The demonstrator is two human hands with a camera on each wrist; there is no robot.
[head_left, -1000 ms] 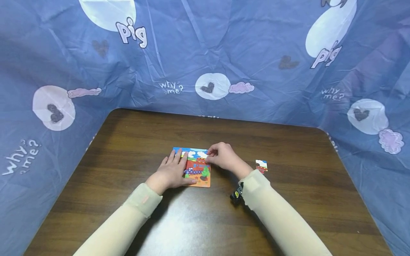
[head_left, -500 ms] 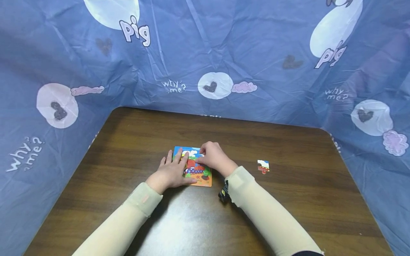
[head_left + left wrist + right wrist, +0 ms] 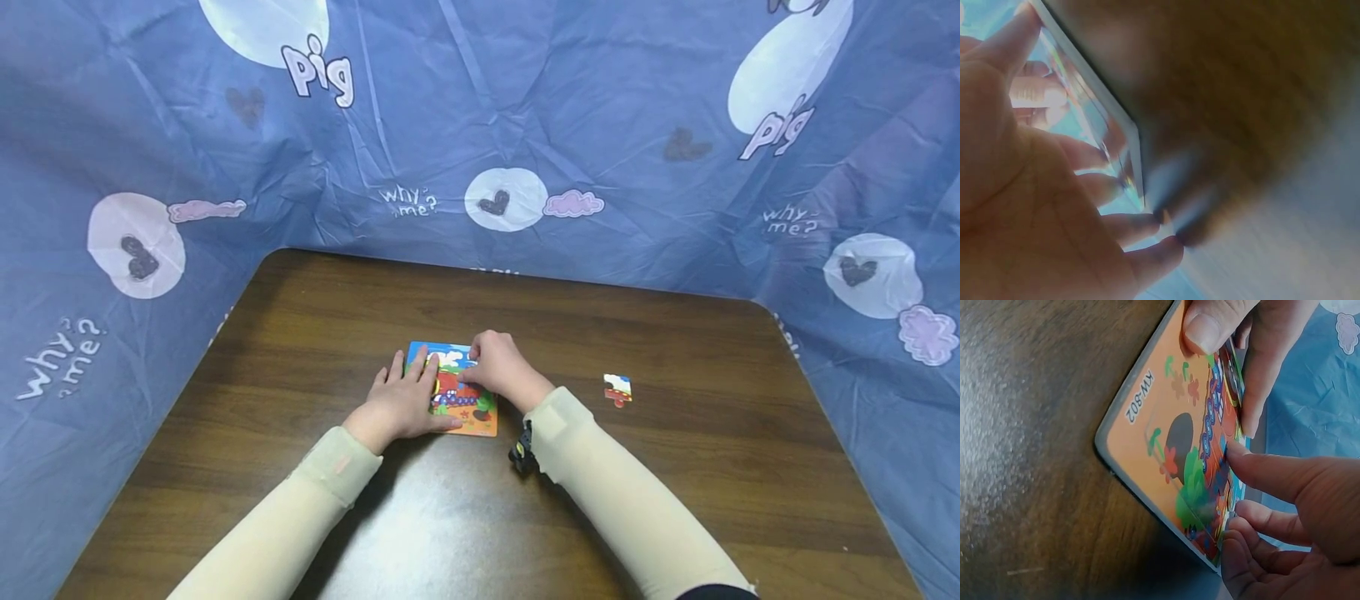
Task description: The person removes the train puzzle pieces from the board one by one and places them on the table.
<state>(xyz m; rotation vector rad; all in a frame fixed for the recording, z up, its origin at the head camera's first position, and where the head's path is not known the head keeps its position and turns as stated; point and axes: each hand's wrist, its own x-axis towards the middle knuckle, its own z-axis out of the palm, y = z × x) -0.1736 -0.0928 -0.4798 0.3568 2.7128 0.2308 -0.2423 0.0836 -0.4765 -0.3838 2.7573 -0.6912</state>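
A colourful picture puzzle board [image 3: 472, 427] lies on the wooden table, with blue sky at its far side and orange ground near me. Spread fingers of my left hand [image 3: 403, 407] rest across its left part, the thumb along the near edge. Over the upper right of the picture, my right hand [image 3: 504, 367] has thumb and fingers bent together at a puzzle piece, which those fingers mostly hide. In the right wrist view the board's corner [image 3: 1138, 415] reads KW-802, with my right thumb [image 3: 1254, 464] touching the picture. A loose puzzle piece [image 3: 618, 390], white and red, lies to the right.
The brown wooden table [image 3: 675, 467] has rounded far corners. Behind it hangs a blue printed cloth [image 3: 420, 125], which also runs down both sides. A dark wrist device [image 3: 522, 450] hangs at my right cuff.
My right hand has moved left from the board's right edge onto its upper right part, then stayed nearly still. The left hand keeps its place on the board. The view has shifted slightly.
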